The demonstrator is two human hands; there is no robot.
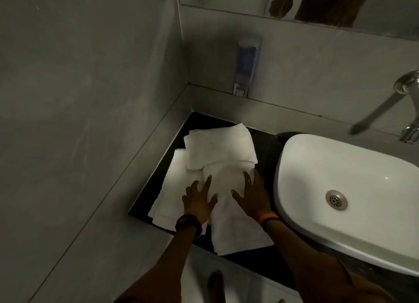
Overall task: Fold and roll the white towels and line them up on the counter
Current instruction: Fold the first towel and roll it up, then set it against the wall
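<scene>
Head view: dark counter (pixel 267 144) set in the corner of grey tiled walls, white basin (pixel 340 178) on its right part. Three white towels lie on the counter's left part. Folded towel (pixel 220 148) sits toward the back left corner, its near edge overlapping the other two. Flat towel (pixel 172 189) lies along the left edge, reaching close to the front edge. Third piece, the partly rolled towel (pixel 229 182), lies between the flat towel and the basin; its rolled end is up against the folded towel, its unrolled tail (pixel 240 232) runs toward the front edge of the counter. Left hand (pixel 197 200), fingers spread, palm down, pressing flat where the roll meets the flat towel; dark watch (pixel 188 222) on that wrist. Right hand (pixel 251 196), fingers spread, palm down on the right side of the roll, just beside the basin rim; orange band (pixel 269 218) on that wrist. Both hands flat and unclenched, gripping nothing, set apart with the roll between them. Soap dispenser (pixel 247 66) on the back wall, chrome tap (pixel 390 103) at far right, blurred
</scene>
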